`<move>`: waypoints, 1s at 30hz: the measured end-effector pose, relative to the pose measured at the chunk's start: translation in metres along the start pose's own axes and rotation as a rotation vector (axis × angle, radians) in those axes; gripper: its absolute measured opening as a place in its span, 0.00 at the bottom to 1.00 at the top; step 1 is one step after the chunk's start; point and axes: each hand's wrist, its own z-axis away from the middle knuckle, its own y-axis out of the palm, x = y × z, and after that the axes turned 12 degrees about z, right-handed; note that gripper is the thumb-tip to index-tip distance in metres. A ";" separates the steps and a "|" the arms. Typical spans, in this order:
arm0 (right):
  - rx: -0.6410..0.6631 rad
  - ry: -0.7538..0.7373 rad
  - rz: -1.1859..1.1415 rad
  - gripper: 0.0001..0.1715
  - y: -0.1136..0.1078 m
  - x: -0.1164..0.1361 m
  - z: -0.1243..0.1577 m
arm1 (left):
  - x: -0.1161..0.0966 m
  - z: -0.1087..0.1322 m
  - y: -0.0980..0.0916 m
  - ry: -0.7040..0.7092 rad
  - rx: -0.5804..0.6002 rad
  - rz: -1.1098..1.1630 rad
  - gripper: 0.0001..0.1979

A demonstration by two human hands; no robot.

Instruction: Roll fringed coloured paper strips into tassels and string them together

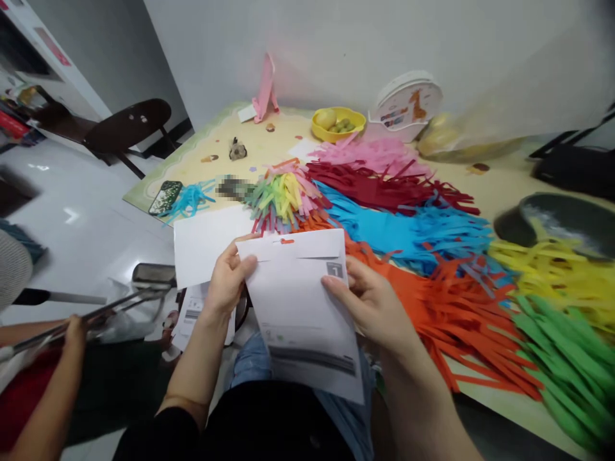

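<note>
A white paper packet (298, 301) is held upright over my lap, with a grey square marked "1" near its upper right corner. Through a slot at its top, a bit of orange shows. My left hand (229, 275) pinches the packet's upper left edge, thumb in front. On the other side, my right hand (368, 298) grips the right edge, thumb by the grey square. Behind the packet lies a bundle of multicoloured paper strips (288, 192). A blank white sheet (209, 240) sticks out over the table edge by my left hand.
Fringed strips in orange (451, 314), blue (384, 224), dark red (379, 186), pink (369, 153), yellow (552, 275) and green (567, 365) cover the table's right. A phone (166, 197) lies at the left corner. Another person's arm (62, 378) holds a long-handled tool (120, 301) at left.
</note>
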 end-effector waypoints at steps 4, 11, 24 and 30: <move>0.099 -0.123 0.211 0.30 0.012 0.011 -0.001 | -0.006 -0.005 -0.021 0.043 -0.124 0.040 0.28; -0.022 -0.467 0.600 0.25 0.017 0.063 -0.027 | -0.019 -0.017 -0.077 0.265 -0.262 0.003 0.28; -0.372 -0.363 1.149 0.33 0.047 0.056 -0.216 | 0.004 -0.025 -0.070 0.769 -0.154 -1.086 0.15; -0.164 -0.059 1.220 0.36 0.028 0.006 -0.254 | 0.041 -0.032 -0.019 0.370 0.153 -1.624 0.30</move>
